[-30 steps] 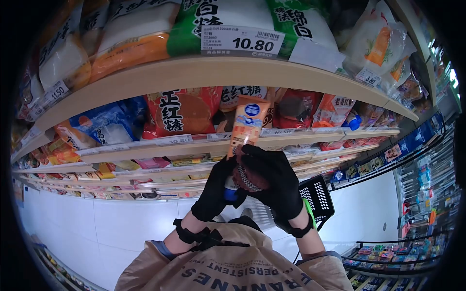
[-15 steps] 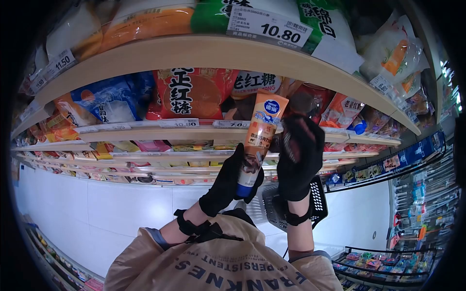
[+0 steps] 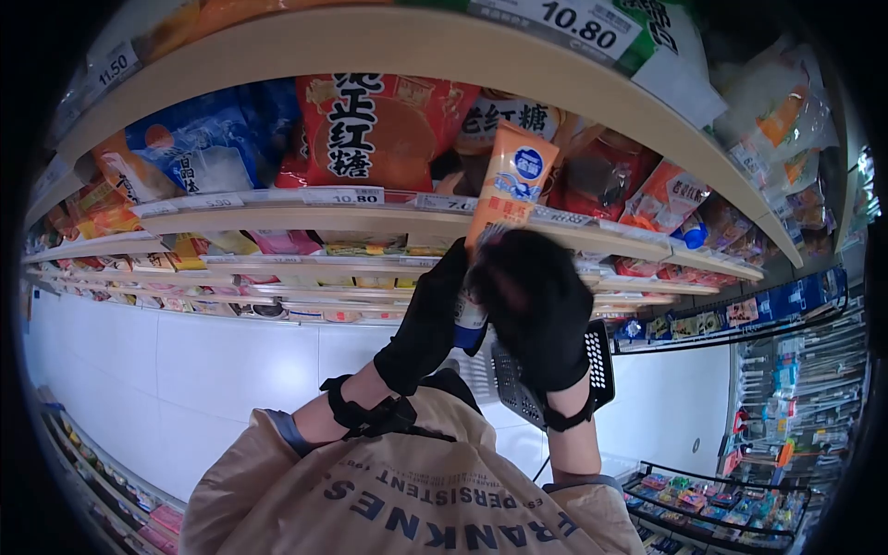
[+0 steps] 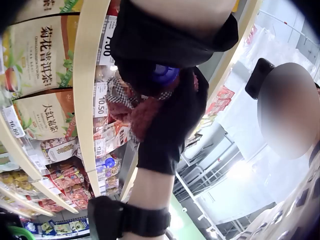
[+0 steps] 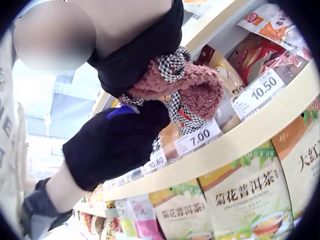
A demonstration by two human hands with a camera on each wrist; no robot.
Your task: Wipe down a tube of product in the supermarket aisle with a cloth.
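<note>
An orange tube [image 3: 514,176] with a blue cap stands tilted in front of the chest, gripped low by my black-gloved left hand [image 3: 424,319]. My right hand [image 3: 541,310], also gloved, is over the tube's middle. In the right wrist view a fuzzy dusty-pink cloth item [image 5: 202,92] with checkered bows is held by my right hand [image 5: 142,62], against the left hand [image 5: 115,142]. The same pink item [image 4: 145,117] shows in the left wrist view beside the tube's blue cap [image 4: 165,75].
Wooden shelves [image 3: 277,55] carry sugar bags, among them a red bag [image 3: 384,134] and a blue bag [image 3: 199,143]. A black basket [image 3: 601,365] hangs or stands beyond the right forearm. Hanging goods line the right side; a wire rack [image 3: 721,490] is at lower right.
The right hand moved off the tube to the right, then came back over its middle. The left hand kept its grip. The view shifted, and the shelves sit higher in it.
</note>
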